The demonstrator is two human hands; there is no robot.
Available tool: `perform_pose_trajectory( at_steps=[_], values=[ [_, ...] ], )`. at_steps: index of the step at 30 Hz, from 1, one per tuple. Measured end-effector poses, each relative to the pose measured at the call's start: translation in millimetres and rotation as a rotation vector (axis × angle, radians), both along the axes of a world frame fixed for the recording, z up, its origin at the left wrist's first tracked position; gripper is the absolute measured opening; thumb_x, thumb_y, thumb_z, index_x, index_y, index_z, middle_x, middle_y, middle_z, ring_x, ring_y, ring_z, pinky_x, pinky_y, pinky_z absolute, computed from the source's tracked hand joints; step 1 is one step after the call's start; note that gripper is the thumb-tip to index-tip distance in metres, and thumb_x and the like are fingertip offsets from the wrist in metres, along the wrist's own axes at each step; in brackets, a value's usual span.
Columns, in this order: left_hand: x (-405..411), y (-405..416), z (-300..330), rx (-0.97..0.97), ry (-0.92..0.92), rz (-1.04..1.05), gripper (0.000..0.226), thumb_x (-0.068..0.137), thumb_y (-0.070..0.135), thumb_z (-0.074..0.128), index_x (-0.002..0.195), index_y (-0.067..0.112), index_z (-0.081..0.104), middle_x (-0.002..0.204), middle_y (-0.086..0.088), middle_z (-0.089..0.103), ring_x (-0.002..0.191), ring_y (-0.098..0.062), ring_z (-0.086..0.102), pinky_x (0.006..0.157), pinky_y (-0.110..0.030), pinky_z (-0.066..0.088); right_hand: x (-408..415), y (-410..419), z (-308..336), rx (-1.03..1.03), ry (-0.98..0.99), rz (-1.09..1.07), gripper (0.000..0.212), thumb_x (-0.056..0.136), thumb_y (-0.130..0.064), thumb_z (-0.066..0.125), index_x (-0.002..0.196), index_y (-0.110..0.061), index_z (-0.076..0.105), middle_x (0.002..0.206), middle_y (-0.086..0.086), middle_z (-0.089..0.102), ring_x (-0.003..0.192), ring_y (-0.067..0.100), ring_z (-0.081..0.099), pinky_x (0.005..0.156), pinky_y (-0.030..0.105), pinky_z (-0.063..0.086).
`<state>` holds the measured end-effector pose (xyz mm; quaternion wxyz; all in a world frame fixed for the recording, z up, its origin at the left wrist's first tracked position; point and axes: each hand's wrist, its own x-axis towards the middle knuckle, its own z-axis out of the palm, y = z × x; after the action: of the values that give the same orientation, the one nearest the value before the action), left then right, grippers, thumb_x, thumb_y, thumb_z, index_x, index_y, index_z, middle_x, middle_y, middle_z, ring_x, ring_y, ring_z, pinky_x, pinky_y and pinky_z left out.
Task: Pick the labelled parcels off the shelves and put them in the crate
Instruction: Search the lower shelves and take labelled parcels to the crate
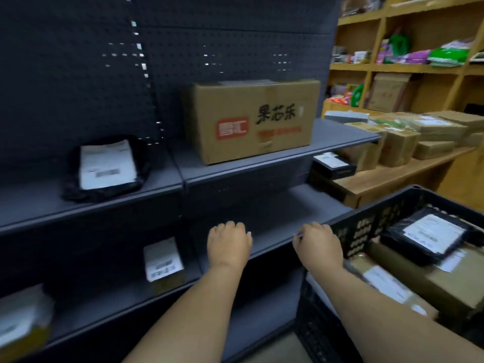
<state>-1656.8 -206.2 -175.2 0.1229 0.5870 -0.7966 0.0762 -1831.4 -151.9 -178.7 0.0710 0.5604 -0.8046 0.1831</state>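
Observation:
A black crate (372, 221) stands at the lower right, holding a black labelled bag (424, 235) on top of brown labelled boxes (408, 281). My right hand (318, 243) hovers with curled fingers just left of the crate's near corner, holding nothing. My left hand (229, 243) hangs with loosely curled fingers over the middle shelf's front edge, also holding nothing. On the dark shelves (262, 163) sit a large brown carton (251, 121), a black bag with a white label (107, 166), a small labelled parcel (162, 260) lower down, and another labelled parcel (21, 320) at the bottom left.
A wooden counter (392, 174) at the right carries several brown parcels (419, 134) and a black box (334, 165). Wooden cubby shelves (408, 66) behind it hold colourful packets. The shelf back is dark pegboard (78, 74).

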Motion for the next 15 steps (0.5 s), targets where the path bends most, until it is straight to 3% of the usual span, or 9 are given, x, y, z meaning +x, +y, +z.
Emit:
perform_pose_trajectory(
  at_steps=[6, 15],
  values=[
    [141, 6, 3, 0.007, -0.013, 0.210, 0.033, 0.097, 0.037, 0.037, 0.099, 0.015, 0.061, 0.099, -0.003, 0.064, 0.094, -0.024, 0.058, 0.079, -0.033, 0.039, 130, -21, -8, -0.016, -0.088, 0.219, 0.029, 0.095, -0.033, 0.047, 0.109, -0.016, 0.066, 0.108, 0.000, 0.065, 0.108, 0.022, 0.052, 0.084, 0.033, 0.047],
    [319, 51, -7, 0.012, -0.051, 0.426, 0.033, 0.097, 0.037, 0.037, 0.098, 0.015, 0.061, 0.100, -0.004, 0.064, 0.094, -0.023, 0.058, 0.077, -0.032, 0.039, 304, -21, -24, 0.036, -0.125, 0.386, 0.026, 0.093, -0.029, 0.048, 0.102, -0.016, 0.068, 0.105, 0.001, 0.065, 0.102, 0.022, 0.053, 0.077, 0.031, 0.044]
  ],
)
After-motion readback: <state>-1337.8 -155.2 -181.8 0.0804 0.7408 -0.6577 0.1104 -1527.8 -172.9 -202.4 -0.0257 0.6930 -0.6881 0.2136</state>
